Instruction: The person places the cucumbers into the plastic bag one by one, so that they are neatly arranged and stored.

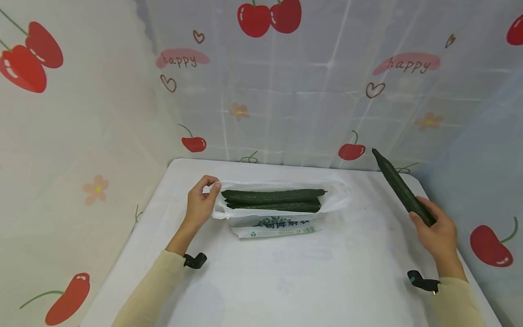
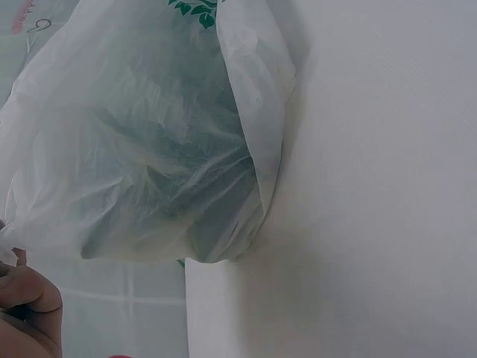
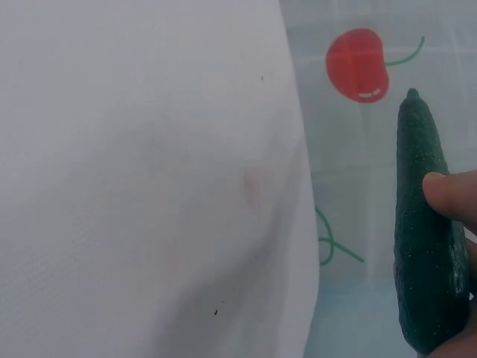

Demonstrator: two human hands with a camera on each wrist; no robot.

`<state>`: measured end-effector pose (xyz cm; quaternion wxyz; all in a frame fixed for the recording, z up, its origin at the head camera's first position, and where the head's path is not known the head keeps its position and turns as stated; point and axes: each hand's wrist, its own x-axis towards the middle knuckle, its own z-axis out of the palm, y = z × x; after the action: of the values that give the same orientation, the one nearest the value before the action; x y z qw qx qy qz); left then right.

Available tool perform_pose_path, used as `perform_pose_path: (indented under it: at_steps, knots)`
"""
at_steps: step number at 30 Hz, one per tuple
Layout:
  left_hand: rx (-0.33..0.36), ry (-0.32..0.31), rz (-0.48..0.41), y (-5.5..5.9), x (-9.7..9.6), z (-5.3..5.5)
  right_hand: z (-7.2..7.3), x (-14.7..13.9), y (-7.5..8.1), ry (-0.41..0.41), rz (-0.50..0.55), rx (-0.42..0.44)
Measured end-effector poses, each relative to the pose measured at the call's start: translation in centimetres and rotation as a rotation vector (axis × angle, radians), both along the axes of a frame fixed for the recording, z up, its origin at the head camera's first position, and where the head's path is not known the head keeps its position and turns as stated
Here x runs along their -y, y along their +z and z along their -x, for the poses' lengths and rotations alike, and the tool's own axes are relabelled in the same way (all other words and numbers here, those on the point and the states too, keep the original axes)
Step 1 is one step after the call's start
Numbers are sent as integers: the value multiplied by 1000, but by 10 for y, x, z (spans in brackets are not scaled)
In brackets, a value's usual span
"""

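A white plastic bag (image 1: 337, 193) lies on the table with its opening turned upward, and cucumbers (image 1: 273, 196) lie side by side inside it. My left hand (image 1: 200, 204) pinches the bag's left edge between thumb and fingers. Through the thin plastic, the left wrist view shows dark green shapes in the bag (image 2: 67, 179). Away to the right, my right hand (image 1: 439, 231) grips a single cucumber (image 1: 398, 181) near its lower end, raised above the table and tilted up to the left. In the right wrist view the thumb presses along this cucumber (image 3: 421, 224).
The white table (image 1: 286, 281) has rounded far corners. Behind it and at both sides hang curtains (image 1: 282, 81) printed with cherries, hearts and flowers. A black strap-like piece (image 1: 195, 260) sits at the left wrist, another (image 1: 422, 281) at the right.
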<state>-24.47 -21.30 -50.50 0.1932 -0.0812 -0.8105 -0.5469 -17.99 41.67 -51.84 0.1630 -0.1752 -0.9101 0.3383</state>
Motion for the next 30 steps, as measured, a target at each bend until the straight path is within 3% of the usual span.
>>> perform_pose_path:
  at_steps: [11, 30]
  knots:
    - [3, 12, 8, 1, 1, 1, -4, 16, 8, 109, 0, -110]
    - [9, 10, -1, 0, 1, 0, -4, 45, 30, 302, -50, -200]
